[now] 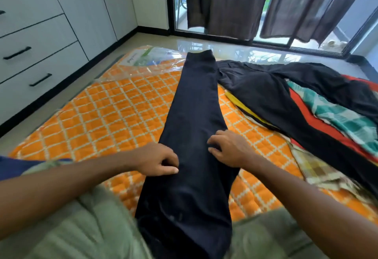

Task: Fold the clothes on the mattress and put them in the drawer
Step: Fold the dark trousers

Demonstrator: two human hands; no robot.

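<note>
Trousers, near end: dark trousers are draping over the person's lap and running onto the orange quilted mattress; legs appear laid one on the other as a single strip.
Left hand: left hand is resting on the strip's left edge, fingers curled and seemingly pinching the cloth against the thumb.
Right hand: right hand is pressing on the right edge, fingers bent, tips gathering fabric; true grip cannot be told.
Hand spacing: both are sitting about mid-length, one on each side, equally near.
Long axis: running straight away from the body, hems at the mattress's far end.
Judgement: fold is probably going along this axis, far end toward near.
Pile: unfolded clothes are lying to the right, just beside.
Drawers: drawer unit is standing far left, all fronts closed.
</note>
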